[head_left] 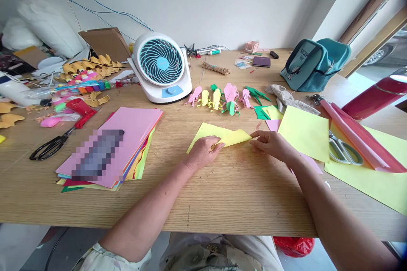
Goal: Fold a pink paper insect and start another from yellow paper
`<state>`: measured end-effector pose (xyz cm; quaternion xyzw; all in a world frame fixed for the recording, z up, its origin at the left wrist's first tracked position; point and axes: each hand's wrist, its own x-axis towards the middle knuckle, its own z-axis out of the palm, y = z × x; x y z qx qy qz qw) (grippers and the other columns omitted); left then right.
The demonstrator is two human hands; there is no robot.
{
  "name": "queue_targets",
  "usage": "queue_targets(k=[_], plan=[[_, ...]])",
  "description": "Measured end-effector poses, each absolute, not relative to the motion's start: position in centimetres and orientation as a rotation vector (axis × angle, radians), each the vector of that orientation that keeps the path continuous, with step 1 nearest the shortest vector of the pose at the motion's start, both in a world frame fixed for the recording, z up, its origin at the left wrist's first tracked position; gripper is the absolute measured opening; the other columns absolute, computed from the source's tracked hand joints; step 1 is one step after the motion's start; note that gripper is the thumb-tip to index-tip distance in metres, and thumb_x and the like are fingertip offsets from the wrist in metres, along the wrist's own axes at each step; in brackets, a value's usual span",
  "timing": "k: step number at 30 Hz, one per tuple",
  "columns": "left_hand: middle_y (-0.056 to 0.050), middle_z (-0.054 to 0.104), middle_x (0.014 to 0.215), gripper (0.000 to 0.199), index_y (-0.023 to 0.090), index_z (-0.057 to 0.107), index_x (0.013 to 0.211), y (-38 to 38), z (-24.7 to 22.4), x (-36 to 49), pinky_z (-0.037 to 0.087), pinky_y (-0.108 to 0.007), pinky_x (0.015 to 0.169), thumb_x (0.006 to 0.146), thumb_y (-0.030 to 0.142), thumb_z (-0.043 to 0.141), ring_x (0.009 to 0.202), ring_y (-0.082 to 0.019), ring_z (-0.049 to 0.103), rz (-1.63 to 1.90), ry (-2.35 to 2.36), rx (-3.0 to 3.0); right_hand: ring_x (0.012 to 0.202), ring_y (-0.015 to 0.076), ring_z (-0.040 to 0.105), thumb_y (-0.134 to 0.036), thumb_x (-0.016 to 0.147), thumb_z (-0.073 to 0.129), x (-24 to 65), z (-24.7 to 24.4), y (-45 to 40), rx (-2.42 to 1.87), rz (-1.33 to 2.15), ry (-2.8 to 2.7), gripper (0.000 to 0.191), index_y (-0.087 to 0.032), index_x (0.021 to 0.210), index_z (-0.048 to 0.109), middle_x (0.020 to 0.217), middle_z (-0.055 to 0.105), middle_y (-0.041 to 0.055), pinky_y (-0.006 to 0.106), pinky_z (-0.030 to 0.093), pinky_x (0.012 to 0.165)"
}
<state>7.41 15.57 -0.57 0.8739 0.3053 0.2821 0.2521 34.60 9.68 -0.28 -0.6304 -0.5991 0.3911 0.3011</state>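
A sheet of yellow paper (206, 130) lies on the wooden table in front of me, its near right part folded over. My left hand (206, 151) has closed on the folded edge between thumb and fingers. At the pointed right corner of the sheet, the fingertips of my right hand (272, 144) pinch the paper. Just behind stands a row of folded paper figures in pink, yellow and green, among them a pink one (230, 92). A square yellow sheet (303, 132) lies to the right, partly above my right forearm.
Left is a stack of coloured paper (133, 125) with a blurred-out object on top, beside black-handled scissors (57, 143). A fan (162, 65) stands behind. Grey-handled scissors (345, 150), a red bottle (375, 95) and a teal bag (313, 65) are on the right.
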Motion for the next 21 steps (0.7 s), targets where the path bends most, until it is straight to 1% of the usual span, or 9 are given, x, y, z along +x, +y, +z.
queue_targets(k=[2,4,6,8,10,13,18,21], plan=[[0.003,0.044,0.06,0.036,0.017,0.048,0.063,15.7,-0.5,7.4,0.032,-0.023,0.058,0.093,0.035,0.047,0.059,-0.01,0.042,0.791,0.861,2.28,0.051,0.0134,0.057,-0.044,0.078,0.068,34.7,-0.3,9.7,-1.661,1.066,-1.563,0.03,-0.022,0.098,0.07,0.069,0.074,0.0021,0.026,0.045,0.05],[0.005,0.036,0.058,0.038,0.017,0.043,0.06,15.7,-0.4,7.5,0.028,-0.023,0.056,0.092,0.039,0.046,0.057,-0.009,0.037,0.805,0.881,2.189,0.057,0.0151,0.061,-0.044,0.076,0.071,34.7,-0.3,9.8,-1.632,1.1,-1.524,0.03,-0.021,0.096,0.07,0.072,0.075,0.0033,0.026,0.049,0.053],[0.005,0.032,0.058,0.039,0.017,0.041,0.06,15.8,-0.2,7.5,0.026,-0.023,0.055,0.09,0.041,0.047,0.057,-0.009,0.033,0.797,0.9,2.124,0.061,0.016,0.064,-0.046,0.075,0.073,34.6,-0.3,9.9,-1.599,1.126,-1.475,0.03,-0.021,0.09,0.07,0.074,0.075,0.0041,0.027,0.051,0.057],[0.005,0.028,0.058,0.041,0.017,0.04,0.059,15.9,0.0,7.5,0.024,-0.023,0.055,0.089,0.044,0.047,0.057,-0.008,0.03,0.781,0.933,2.084,0.06,0.0153,0.064,-0.05,0.073,0.074,34.4,-0.2,9.9,-1.562,1.143,-1.427,0.032,-0.02,0.084,0.07,0.076,0.075,0.0048,0.028,0.052,0.059],[0.005,0.027,0.059,0.042,0.017,0.039,0.059,15.9,0.2,7.4,0.022,-0.024,0.055,0.088,0.046,0.047,0.057,-0.008,0.028,0.774,0.962,2.052,0.059,0.0144,0.064,-0.054,0.07,0.075,34.3,-0.1,10.0,-1.533,1.157,-1.382,0.036,-0.02,0.08,0.07,0.079,0.076,0.0054,0.027,0.053,0.06],[0.005,0.026,0.059,0.042,0.018,0.038,0.059,16.0,0.3,7.3,0.022,-0.024,0.055,0.087,0.047,0.048,0.058,-0.008,0.028,0.772,0.982,2.035,0.063,0.0144,0.065,-0.055,0.068,0.077,34.3,0.2,9.9,-1.528,1.162,-1.357,0.039,-0.02,0.08,0.07,0.082,0.075,0.005,0.027,0.052,0.062],[0.006,0.027,0.058,0.038,0.018,0.036,0.058,15.8,0.5,7.3,0.022,-0.023,0.054,0.083,0.042,0.052,0.056,-0.008,0.029,0.764,0.977,2.072,0.069,0.0172,0.067,-0.056,0.066,0.079,34.2,0.6,9.7,-1.559,1.156,-1.353,0.041,-0.02,0.083,0.07,0.069,0.071,0.0023,0.026,0.051,0.064],[0.006,0.032,0.058,0.034,0.017,0.039,0.059,15.7,0.7,7.3,0.026,-0.022,0.054,0.081,0.037,0.054,0.057,-0.008,0.033,0.769,0.94,2.056,0.071,0.0187,0.067,-0.061,0.063,0.079,33.7,1.2,9.6,-1.546,1.2,-1.296,0.045,-0.02,0.079,0.068,0.072,0.073,0.0042,0.029,0.052,0.067]])
